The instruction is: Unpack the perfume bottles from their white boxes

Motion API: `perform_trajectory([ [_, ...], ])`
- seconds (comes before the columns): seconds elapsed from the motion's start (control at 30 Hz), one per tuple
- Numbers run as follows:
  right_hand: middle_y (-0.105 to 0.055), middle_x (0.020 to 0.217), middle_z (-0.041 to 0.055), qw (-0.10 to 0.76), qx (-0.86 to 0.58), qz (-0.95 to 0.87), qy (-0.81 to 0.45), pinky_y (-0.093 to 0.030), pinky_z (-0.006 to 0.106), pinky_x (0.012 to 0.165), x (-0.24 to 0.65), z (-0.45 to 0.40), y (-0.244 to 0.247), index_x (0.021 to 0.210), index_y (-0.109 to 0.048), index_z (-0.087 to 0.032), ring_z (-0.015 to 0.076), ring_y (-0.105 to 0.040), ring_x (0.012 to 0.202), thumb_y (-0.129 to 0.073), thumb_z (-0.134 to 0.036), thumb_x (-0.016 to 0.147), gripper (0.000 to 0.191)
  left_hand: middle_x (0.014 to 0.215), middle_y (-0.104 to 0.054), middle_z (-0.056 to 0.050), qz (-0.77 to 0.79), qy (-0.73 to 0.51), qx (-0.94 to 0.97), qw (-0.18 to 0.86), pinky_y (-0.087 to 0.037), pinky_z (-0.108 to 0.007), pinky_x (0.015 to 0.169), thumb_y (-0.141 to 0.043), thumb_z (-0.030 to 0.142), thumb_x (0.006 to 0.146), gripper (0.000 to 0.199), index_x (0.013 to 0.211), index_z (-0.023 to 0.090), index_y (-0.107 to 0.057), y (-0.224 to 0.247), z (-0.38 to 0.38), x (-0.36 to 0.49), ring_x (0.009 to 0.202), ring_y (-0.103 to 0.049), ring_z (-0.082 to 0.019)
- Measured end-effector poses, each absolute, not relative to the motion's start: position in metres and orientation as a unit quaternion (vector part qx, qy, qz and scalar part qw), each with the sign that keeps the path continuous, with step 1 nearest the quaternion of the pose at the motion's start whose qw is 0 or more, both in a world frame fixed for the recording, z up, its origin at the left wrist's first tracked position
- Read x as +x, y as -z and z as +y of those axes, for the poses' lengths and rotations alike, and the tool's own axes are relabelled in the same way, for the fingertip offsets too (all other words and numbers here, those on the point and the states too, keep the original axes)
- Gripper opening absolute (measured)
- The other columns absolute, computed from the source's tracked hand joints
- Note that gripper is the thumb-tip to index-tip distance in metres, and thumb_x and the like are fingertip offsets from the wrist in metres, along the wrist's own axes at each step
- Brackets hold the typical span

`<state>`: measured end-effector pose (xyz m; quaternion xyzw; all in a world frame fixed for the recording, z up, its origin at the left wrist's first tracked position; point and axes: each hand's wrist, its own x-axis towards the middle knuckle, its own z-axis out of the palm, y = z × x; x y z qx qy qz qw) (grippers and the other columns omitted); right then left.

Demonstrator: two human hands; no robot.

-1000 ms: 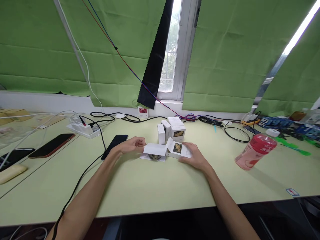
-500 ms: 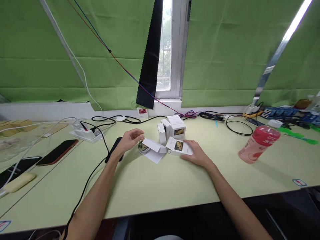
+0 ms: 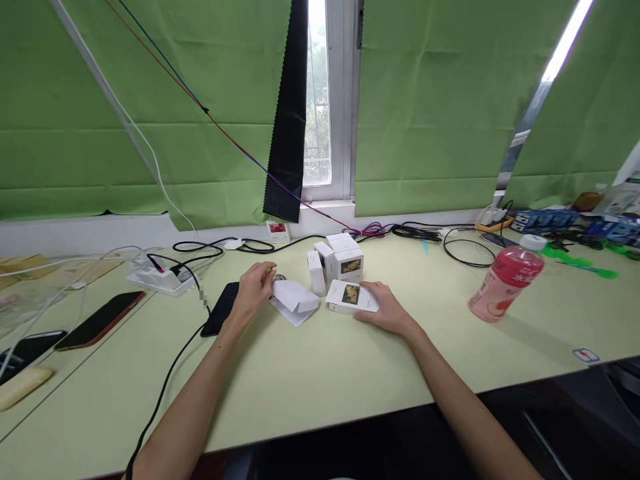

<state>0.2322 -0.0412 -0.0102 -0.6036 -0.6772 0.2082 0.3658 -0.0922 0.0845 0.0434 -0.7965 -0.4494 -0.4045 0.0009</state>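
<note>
My left hand (image 3: 254,288) is closed, its fingertips pinching a small yellowish thing too small to make out. Beside it a folded white paper (image 3: 295,300) lies on the table, partly over a round shiny object (image 3: 280,277). My right hand (image 3: 385,308) grips the right end of a small white box (image 3: 351,297) with a dark picture on top. That box lies flat, its left end toward the paper. Just behind stand several more small white boxes (image 3: 346,259), grouped together.
A dark phone (image 3: 220,310) lies left of my left hand, with a black cable (image 3: 175,363) curving past. A pink bottle (image 3: 506,283) stands at the right. Further left are a power strip (image 3: 161,280) and a red-edged phone (image 3: 103,320). Cables run along the wall.
My left fingers have closed together at the paper. The paper's raised flap has come down over more of the round object. The box under my right hand has separated from the paper. The view has shifted.
</note>
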Motion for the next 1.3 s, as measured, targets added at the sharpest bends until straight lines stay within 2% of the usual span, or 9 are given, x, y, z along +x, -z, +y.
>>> perform_trajectory([
  [0.23,-0.054,0.126,0.0113,0.362,-0.605,-0.679,-0.208,-0.04,0.048,0.107,0.232,-0.041,0.01,0.137,-0.053,-0.022,0.0316,-0.047,0.123,-0.079,-0.043,0.069,0.076,0.099,-0.07,-0.012,-0.468,0.437,-0.767,0.029,-0.049,-0.036,0.083,-0.044,0.032,0.093,0.029,0.102,0.017,-0.067,-0.035,0.093,-0.098,0.089,-0.064,-0.024],
  [0.5,-0.055,0.126,0.0105,0.362,-0.603,-0.68,-0.206,-0.04,0.049,0.107,0.232,-0.04,0.013,0.137,-0.053,-0.024,0.032,-0.047,0.125,-0.079,-0.044,0.069,0.075,0.108,-0.071,-0.011,-0.456,0.453,-0.765,-0.023,-0.05,-0.036,0.083,-0.046,0.033,0.093,0.032,0.11,0.017,-0.068,-0.03,0.096,-0.095,0.086,-0.064,-0.022],
  [0.67,-0.055,0.126,0.0116,0.371,-0.6,-0.68,-0.2,-0.04,0.049,0.107,0.229,-0.04,0.015,0.135,-0.053,-0.021,0.0317,-0.048,0.123,-0.078,-0.042,0.069,0.074,0.114,-0.067,-0.013,-0.455,0.442,-0.772,-0.031,-0.052,-0.035,0.079,-0.045,0.033,0.093,0.037,0.12,0.015,-0.064,-0.026,0.093,-0.092,0.082,-0.063,-0.02],
  [0.8,-0.054,0.127,0.0117,0.379,-0.596,-0.679,-0.201,-0.039,0.048,0.108,0.227,-0.04,0.015,0.135,-0.053,-0.021,0.0313,-0.047,0.123,-0.077,-0.041,0.07,0.073,0.119,-0.062,-0.013,-0.458,0.435,-0.775,-0.012,-0.052,-0.036,0.081,-0.046,0.035,0.094,0.037,0.122,0.015,-0.061,-0.025,0.089,-0.088,0.093,-0.063,-0.023],
  [0.9,-0.053,0.127,0.0119,0.377,-0.596,-0.679,-0.203,-0.04,0.047,0.108,0.226,-0.04,0.016,0.136,-0.052,-0.021,0.0313,-0.047,0.123,-0.077,-0.041,0.069,0.074,0.122,-0.057,-0.014,-0.455,0.457,-0.764,0.027,-0.052,-0.036,0.082,-0.047,0.036,0.095,0.034,0.119,0.017,-0.062,-0.027,0.085,-0.086,0.102,-0.061,-0.025],
  [1.0,-0.053,0.129,0.0124,0.376,-0.595,-0.679,-0.208,-0.04,0.047,0.109,0.226,-0.038,0.018,0.137,-0.051,-0.021,0.0315,-0.046,0.125,-0.077,-0.041,0.07,0.075,0.114,-0.057,-0.013,-0.438,0.497,-0.746,0.067,-0.052,-0.036,0.083,-0.049,0.034,0.094,0.026,0.11,0.018,-0.064,-0.029,0.078,-0.083,0.098,-0.062,-0.024],
  [1.07,-0.052,0.13,0.0127,0.381,-0.593,-0.676,-0.213,-0.04,0.047,0.109,0.225,-0.038,0.02,0.137,-0.051,-0.021,0.0315,-0.045,0.126,-0.078,-0.04,0.07,0.075,0.105,-0.061,-0.01,-0.414,0.499,-0.76,0.058,-0.051,-0.035,0.084,-0.047,0.033,0.096,0.022,0.1,0.019,-0.064,-0.028,0.071,-0.078,0.092,-0.063,-0.022],
  [1.2,-0.051,0.133,0.0136,0.396,-0.592,-0.665,-0.223,-0.039,0.044,0.111,0.224,-0.037,0.022,0.137,-0.052,-0.019,0.0306,-0.045,0.128,-0.077,-0.042,0.07,0.075,0.096,-0.067,-0.008,-0.382,0.398,-0.834,-0.01,-0.05,-0.035,0.085,-0.041,0.033,0.098,0.026,0.09,0.02,-0.063,-0.019,0.061,-0.066,0.09,-0.064,-0.022],
  [1.3,-0.052,0.134,0.0131,0.416,-0.597,-0.648,-0.224,-0.039,0.043,0.111,0.223,-0.037,0.022,0.136,-0.052,-0.018,0.029,-0.046,0.129,-0.069,-0.045,0.078,0.065,0.095,-0.069,-0.01,-0.385,0.313,-0.867,-0.042,-0.05,-0.037,0.082,-0.043,0.035,0.097,0.029,0.086,0.019,-0.064,-0.011,0.058,-0.058,0.091,-0.064,-0.025],
])
